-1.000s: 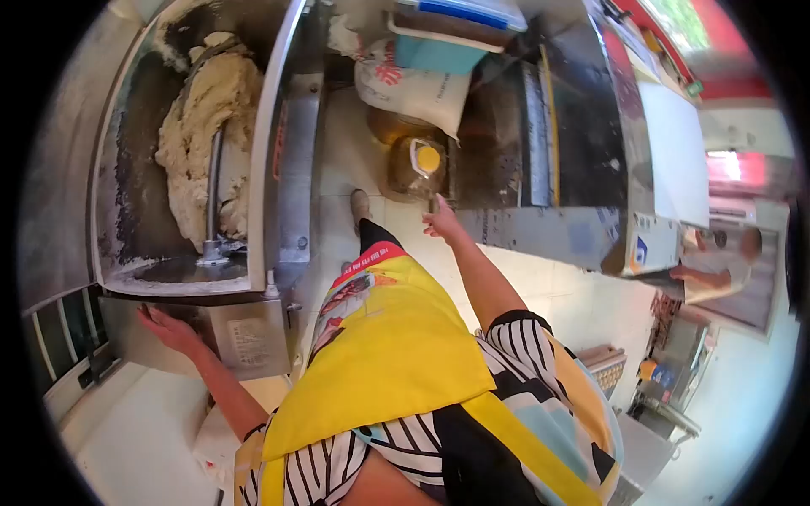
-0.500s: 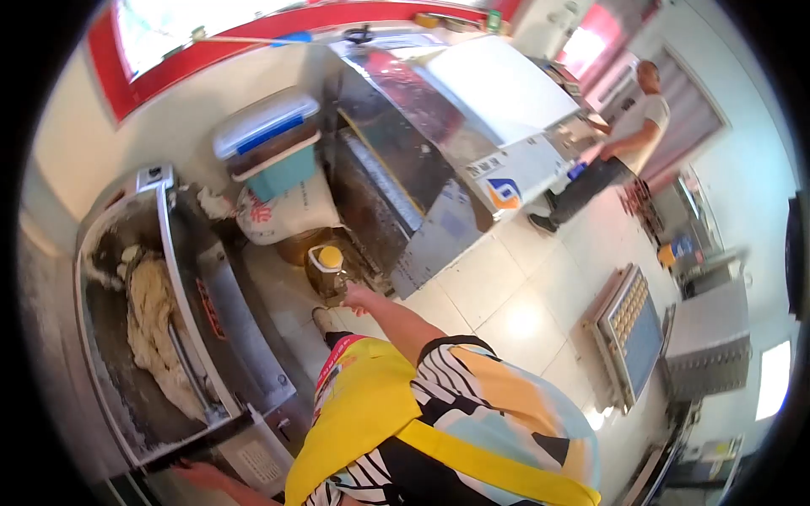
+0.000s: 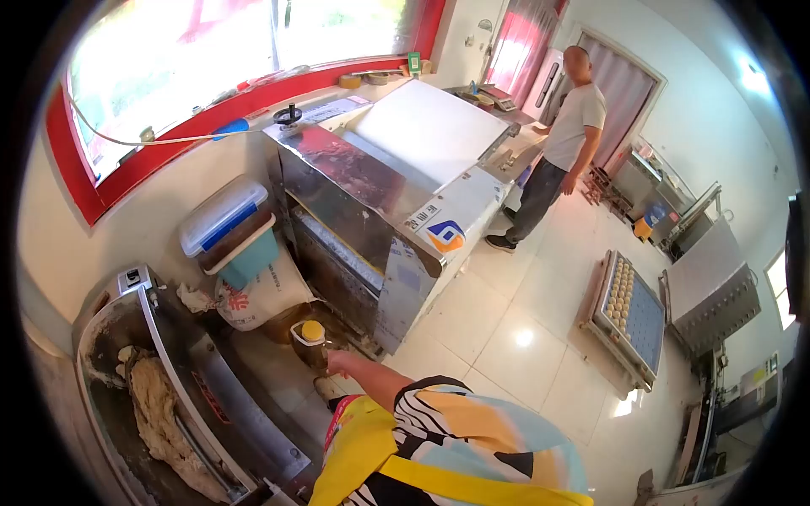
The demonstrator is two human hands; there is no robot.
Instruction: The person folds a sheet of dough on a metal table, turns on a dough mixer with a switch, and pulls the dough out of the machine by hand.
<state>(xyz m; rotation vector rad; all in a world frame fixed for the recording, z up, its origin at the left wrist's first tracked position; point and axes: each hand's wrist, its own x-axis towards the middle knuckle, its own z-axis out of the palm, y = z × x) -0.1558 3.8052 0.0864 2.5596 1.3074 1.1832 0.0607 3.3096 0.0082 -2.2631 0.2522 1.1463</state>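
My right hand (image 3: 339, 363) hangs low in front of my body, beside a clear jug (image 3: 310, 349) with a yellow cap. Its fingers look loosely bent and hold nothing that I can see; whether they touch the jug, I cannot tell. My left hand is out of view. At the lower left, a large lump of dough (image 3: 162, 415) lies in the metal trough (image 3: 91, 354) of a mixer, partly behind a metal bar.
A white sack (image 3: 274, 291) sits under stacked plastic tubs (image 3: 245, 261). Ahead stands a metal machine (image 3: 396, 287) with a white belt. A person (image 3: 578, 126) stands beyond it. On the right are a tray (image 3: 629, 316) of small round pieces and a stack of trays (image 3: 717, 308).
My view has swung up toward the window and the room. My left hand, earlier by the mixer's near edge, has left view. My right hand stays by the jug.
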